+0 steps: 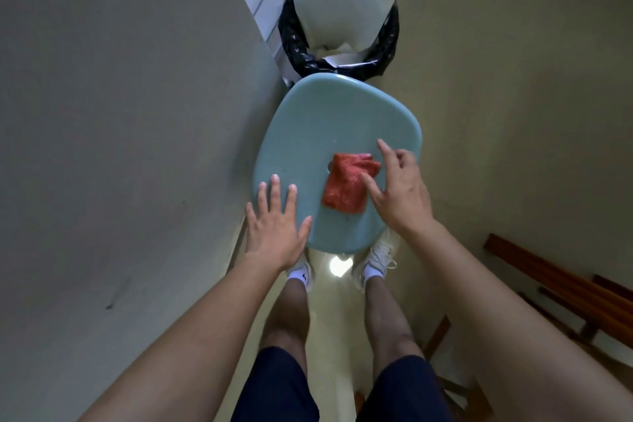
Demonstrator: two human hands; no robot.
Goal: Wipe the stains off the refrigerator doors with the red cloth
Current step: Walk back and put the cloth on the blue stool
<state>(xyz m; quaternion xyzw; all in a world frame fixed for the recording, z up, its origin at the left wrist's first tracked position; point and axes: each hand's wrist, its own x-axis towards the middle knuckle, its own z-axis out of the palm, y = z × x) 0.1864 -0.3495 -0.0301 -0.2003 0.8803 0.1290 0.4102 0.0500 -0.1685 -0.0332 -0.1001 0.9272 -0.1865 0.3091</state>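
Observation:
A folded red cloth [346, 183] lies on the seat of a pale blue stool [325, 120] in front of me. My right hand [399, 187] hovers over the cloth's right edge, fingers spread, thumb touching the cloth but not gripping it. My left hand [277, 221] is open with fingers apart over the stool's near left rim, holding nothing. The large grey surface [120, 113] filling the left side is the refrigerator's door, seen at a steep angle, with a few faint dark marks low down.
A bin lined with a black bag [339, 17], with pale cardboard inside, stands just beyond the stool. My legs and white shoes [375, 259] are under the stool's near edge. Wooden furniture [555, 284] stands at the right on the cream floor.

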